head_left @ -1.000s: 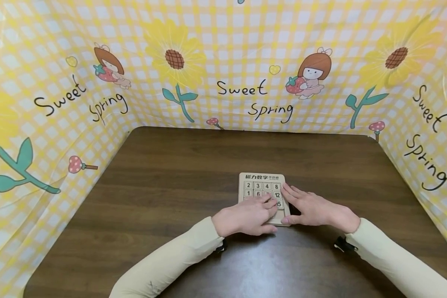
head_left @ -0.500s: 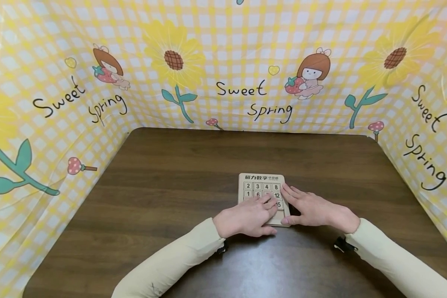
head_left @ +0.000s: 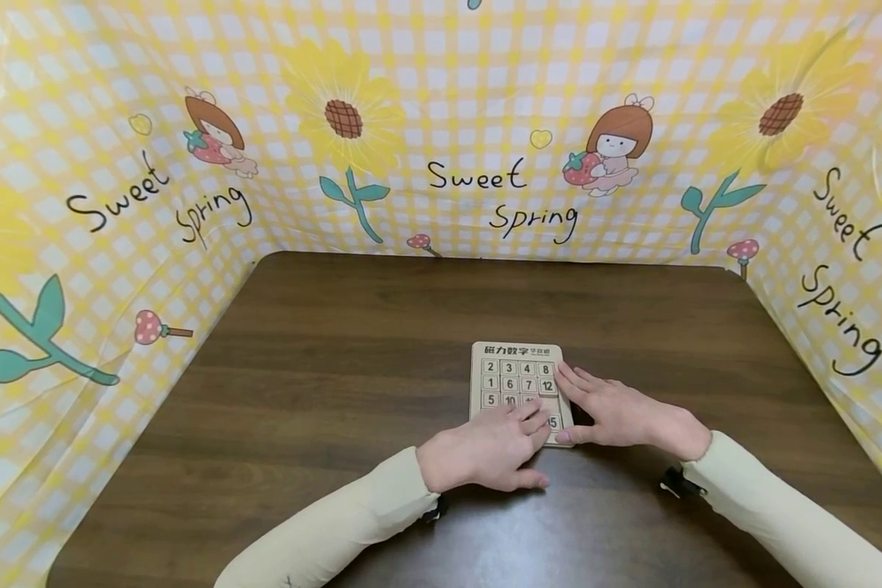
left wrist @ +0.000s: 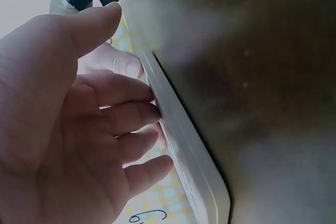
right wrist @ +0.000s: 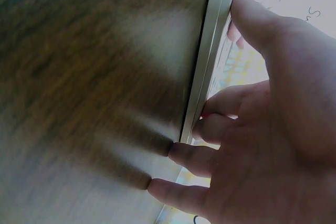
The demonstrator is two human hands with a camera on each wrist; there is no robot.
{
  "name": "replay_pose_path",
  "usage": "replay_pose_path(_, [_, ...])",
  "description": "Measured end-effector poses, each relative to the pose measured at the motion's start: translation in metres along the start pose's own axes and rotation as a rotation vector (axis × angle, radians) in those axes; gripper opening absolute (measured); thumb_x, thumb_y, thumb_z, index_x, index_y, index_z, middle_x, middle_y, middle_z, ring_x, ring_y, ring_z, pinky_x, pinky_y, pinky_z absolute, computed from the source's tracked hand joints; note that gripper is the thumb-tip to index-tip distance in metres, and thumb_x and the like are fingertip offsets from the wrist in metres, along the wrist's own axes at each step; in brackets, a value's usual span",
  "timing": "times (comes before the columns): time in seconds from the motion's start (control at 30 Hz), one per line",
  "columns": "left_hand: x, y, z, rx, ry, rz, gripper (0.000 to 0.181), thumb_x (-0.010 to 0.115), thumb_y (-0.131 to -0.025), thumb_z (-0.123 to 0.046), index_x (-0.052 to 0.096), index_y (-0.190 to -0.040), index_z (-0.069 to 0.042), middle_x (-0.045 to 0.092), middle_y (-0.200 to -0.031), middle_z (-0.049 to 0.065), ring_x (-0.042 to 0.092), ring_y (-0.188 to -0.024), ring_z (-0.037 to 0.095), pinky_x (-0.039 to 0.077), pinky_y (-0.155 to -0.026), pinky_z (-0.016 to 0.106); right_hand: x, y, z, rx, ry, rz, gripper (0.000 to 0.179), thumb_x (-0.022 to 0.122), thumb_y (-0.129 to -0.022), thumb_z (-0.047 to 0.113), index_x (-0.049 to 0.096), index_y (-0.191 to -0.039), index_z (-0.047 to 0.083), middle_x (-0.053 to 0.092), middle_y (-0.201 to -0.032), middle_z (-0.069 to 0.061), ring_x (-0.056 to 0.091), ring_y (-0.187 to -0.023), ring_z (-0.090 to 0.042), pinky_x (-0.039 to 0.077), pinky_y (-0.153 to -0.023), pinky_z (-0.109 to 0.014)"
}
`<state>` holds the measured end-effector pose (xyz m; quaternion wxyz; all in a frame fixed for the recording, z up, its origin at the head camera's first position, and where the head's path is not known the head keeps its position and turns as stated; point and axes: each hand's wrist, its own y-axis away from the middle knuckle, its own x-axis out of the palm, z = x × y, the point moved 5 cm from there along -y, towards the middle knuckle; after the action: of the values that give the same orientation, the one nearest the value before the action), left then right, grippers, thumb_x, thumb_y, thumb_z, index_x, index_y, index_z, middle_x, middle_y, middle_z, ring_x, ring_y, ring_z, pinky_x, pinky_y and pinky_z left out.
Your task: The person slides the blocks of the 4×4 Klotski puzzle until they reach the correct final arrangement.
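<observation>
A pale wooden number slide puzzle [head_left: 517, 350] with black-printed square tiles lies flat on the table, right of centre in the head view. My left hand [head_left: 494, 451] reaches over its lower rows, fingers extended and fingertips on the tiles; several tiles are hidden under it. Beside those fingertips the 15 tile [head_left: 553, 422] shows partly, with a bare slot [head_left: 550, 404] between it and the 12 tile [head_left: 547, 385]. My right hand [head_left: 617, 412] rests along the puzzle's right edge, thumb on the lower corner. In the right wrist view, two outer fingers [right wrist: 181, 192] touch the tabletop.
The dark wood-grain table [head_left: 323, 384] extends around the puzzle on all sides. A yellow checked cloth [head_left: 456, 98] with sunflowers and "Sweet Spring" lettering hangs behind and along both sides. Dark wrist devices [head_left: 679, 482] sit below the cuffs.
My left hand has shifted down toward me, uncovering the 7, 5 and 10 tiles. The 15 tile has slid down one row, leaving a slot under 12. My right hand stays put.
</observation>
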<state>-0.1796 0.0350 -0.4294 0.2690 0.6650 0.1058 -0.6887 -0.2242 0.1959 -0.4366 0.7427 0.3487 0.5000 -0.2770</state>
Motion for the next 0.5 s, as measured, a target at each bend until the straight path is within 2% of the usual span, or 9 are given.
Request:
replay_pose_path(0.2, [-0.003,0.000,0.004,0.003,0.057,-0.017,0.074,0.039,-0.098,-0.063,0.043,-0.148,-0.010,0.036,-0.158,0.008,0.028,-0.149,0.027,0.031,-0.119,0.040,-0.001,0.000,0.001,0.000,0.003,-0.001,0.095,0.054,-0.091,0.063,0.023,-0.155,0.001,0.018,-0.163,-0.019,0.024,-0.148,-0.042,0.034,-0.105,-0.068])
replay_pose_path(0.33, [-0.005,-0.006,0.014,-0.015,0.064,-0.052,0.073,0.038,-0.099,-0.061,0.043,-0.148,-0.007,0.038,-0.157,0.010,0.030,-0.148,0.029,0.031,-0.119,0.039,-0.001,0.000,0.000,0.004,0.005,-0.009,0.095,0.054,-0.090,0.064,0.024,-0.155,0.001,0.018,-0.163,-0.018,0.024,-0.148,-0.042,0.034,-0.105,-0.068])
replay_pose_path(0.5, [-0.002,-0.014,0.029,-0.053,0.065,-0.039,0.072,0.037,-0.100,-0.059,0.041,-0.149,-0.007,0.034,-0.159,0.012,0.028,-0.149,0.029,0.028,-0.121,0.039,0.000,0.000,0.001,-0.015,0.003,-0.013,0.096,0.053,-0.091,0.065,0.024,-0.154,0.000,0.018,-0.163,-0.019,0.024,-0.148,-0.042,0.035,-0.106,-0.065])
